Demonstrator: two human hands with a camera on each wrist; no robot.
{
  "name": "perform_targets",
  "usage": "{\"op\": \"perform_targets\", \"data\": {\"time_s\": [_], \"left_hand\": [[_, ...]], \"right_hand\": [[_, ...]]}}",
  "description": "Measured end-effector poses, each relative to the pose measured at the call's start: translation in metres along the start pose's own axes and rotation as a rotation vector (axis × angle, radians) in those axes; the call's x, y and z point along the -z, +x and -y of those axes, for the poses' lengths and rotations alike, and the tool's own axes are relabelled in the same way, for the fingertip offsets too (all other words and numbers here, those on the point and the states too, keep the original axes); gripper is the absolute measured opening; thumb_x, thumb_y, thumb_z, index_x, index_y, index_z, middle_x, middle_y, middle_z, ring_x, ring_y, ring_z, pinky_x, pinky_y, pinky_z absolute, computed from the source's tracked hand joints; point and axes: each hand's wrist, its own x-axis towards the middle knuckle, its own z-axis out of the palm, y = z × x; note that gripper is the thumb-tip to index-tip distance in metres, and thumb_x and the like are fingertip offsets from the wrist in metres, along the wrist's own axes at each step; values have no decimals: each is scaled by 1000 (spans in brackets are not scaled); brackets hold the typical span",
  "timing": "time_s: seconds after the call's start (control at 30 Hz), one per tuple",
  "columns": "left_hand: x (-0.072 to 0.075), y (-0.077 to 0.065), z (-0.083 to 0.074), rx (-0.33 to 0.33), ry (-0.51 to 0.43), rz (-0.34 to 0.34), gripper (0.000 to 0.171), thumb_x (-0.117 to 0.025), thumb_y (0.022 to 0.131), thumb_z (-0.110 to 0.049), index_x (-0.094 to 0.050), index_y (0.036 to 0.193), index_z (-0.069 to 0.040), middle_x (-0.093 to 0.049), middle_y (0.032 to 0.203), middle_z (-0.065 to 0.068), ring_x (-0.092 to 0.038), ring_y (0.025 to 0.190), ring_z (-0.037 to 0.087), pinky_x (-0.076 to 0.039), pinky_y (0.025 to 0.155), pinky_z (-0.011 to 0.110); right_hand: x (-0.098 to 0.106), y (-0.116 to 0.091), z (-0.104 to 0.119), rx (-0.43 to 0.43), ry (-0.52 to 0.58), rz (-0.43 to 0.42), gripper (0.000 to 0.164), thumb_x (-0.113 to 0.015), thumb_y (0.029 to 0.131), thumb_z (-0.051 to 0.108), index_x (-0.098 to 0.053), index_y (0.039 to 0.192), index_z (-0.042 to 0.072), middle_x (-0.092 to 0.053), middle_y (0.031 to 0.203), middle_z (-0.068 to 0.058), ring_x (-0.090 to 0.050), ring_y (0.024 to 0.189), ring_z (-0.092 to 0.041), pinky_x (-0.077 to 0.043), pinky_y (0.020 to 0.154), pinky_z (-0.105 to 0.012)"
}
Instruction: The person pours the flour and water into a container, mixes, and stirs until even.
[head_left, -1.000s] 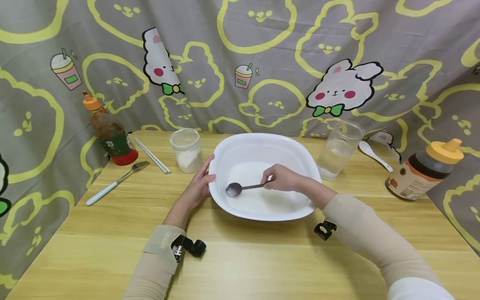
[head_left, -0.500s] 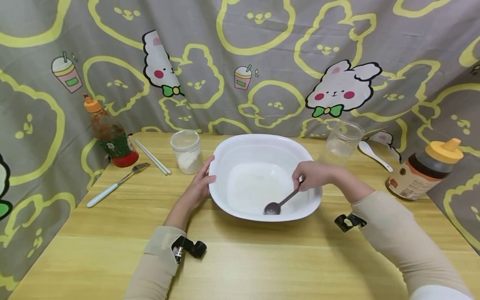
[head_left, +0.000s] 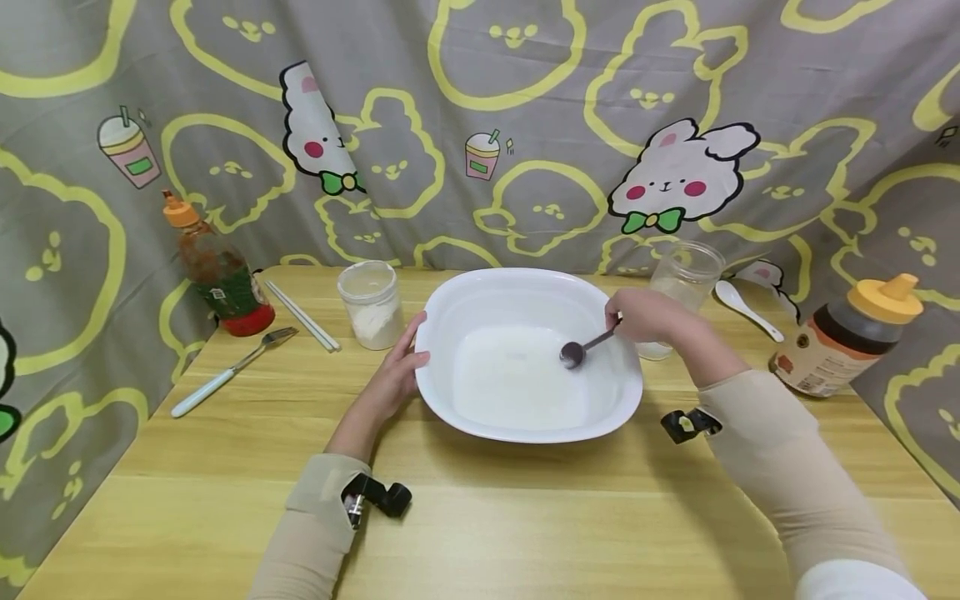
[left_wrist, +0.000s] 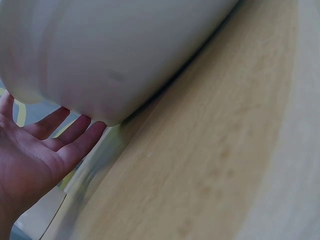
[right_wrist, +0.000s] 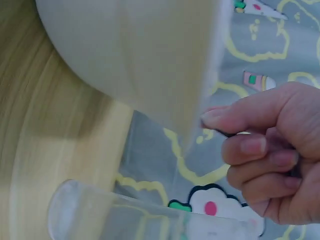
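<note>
A white oval basin (head_left: 480,421), with shallow liquid inside, sits mid-table in the head view. My left hand (head_left: 393,375) supports its left end. Fairly straight fingers (left_wrist: 75,145) touch the outer wall in the left wrist view, and the thumb lies at the rim. My right hand (head_left: 648,317) pinches the handle of a dark spoon (head_left: 572,355) over the right side of the basin. In the right wrist view, the right hand's thumb and curled fingers grip the dark handle, with the spoon's bowl hidden behind the basin wall.
A jar of white powder (head_left: 375,321) stands left of the basin, beside chopsticks (head_left: 302,315), a fork (head_left: 228,375) and a red sauce bottle (head_left: 225,279). Behind my right hand are a clear jar (head_left: 693,267), a white spoon (head_left: 750,312) and a brown sauce bottle (head_left: 843,342). A curtain hangs behind.
The dark spoon has swept from the basin's left side to its near side, then back and right. My right hand has moved rightward with it. The left hand stays at the rim.
</note>
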Motion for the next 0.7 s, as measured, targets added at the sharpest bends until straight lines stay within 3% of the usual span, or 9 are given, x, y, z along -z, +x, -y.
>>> {"op": "perform_targets", "data": {"time_s": [0.27,0.43,0.57,0.7], "left_hand": [[1,0,0,-6,5,7,66,-43,82,-10,-13,139,-22,-21,136,18,-34,110,40,-45,75,38],[1,-1,-1,-8,5,8,66,-43,82,-10,-14,139,-22,-21,137,18,-28,112,45,-40,80,46],[0,-1,-1,-2,2,2,67,-45,81,-11,-14,139,-24,-22,136,18,-29,112,46,-40,80,47],[0,-1,0,-4,9,9,66,-44,81,-11,-14,139,-23,-22,136,18,-31,111,45,-45,74,39]], "right_hand": [[-21,28,-1,-34,101,-105,9,-53,70,-1,-60,68,5,-53,65,-3,-44,62,-21,-37,55,-30],[-34,41,11,16,180,-146,6,-56,70,1,-62,69,4,-55,64,-2,-46,62,-19,-37,58,-29],[-47,47,19,106,303,-109,5,-58,73,1,-63,75,0,-57,65,0,-46,58,-14,-38,56,-27],[-55,43,25,179,419,-13,7,-58,75,0,-64,79,-2,-57,64,1,-43,53,-10,-37,53,-24]]}}
